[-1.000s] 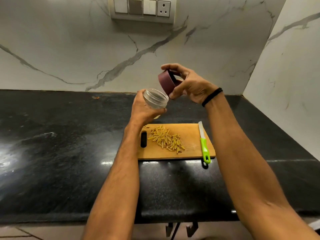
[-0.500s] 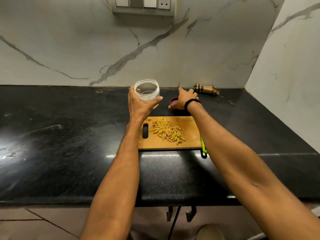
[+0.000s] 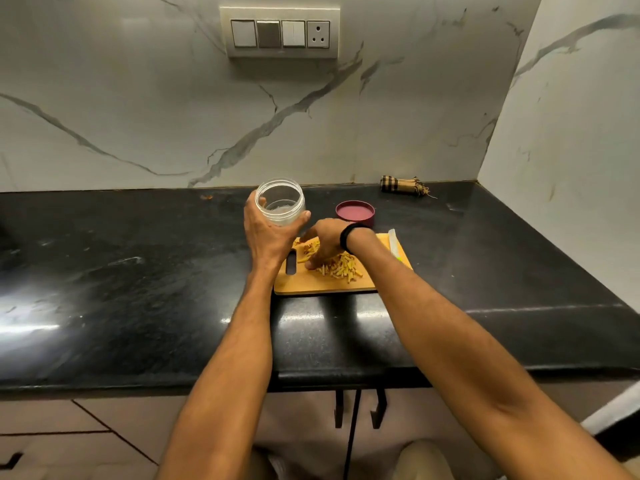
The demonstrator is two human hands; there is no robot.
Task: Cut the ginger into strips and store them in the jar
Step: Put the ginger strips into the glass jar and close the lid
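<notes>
Yellow-tan ginger strips (image 3: pixel 343 268) lie in a loose heap on the rectangular wooden cutting board (image 3: pixel 322 285), directly under your right hand (image 3: pixel 323 242). Its fingers point down into the heap's left end. I cannot tell from this view whether they have closed on any strips. Your left hand (image 3: pixel 265 233) wraps the clear round plastic jar (image 3: pixel 281 202), mouth up, just left of and beyond the right hand. I see no strips inside it. The maroon round lid (image 3: pixel 355 210) is off the jar and sits on the black stone counter (image 3: pixel 138 271) just beyond the right wrist. The white-bladed knife with a green handle (image 3: pixel 392 239) lies along the board's edge, right of your forearm.

Step in hand, as judged: load the strips into the jar.
- Gather a compact pinch, not a wide scoop; the strips look short and light and will likely scatter.
- Bring the jar mouth low over the board so strays fall back on the wood.
- Keep your right forearm clear of the knife.
</notes>
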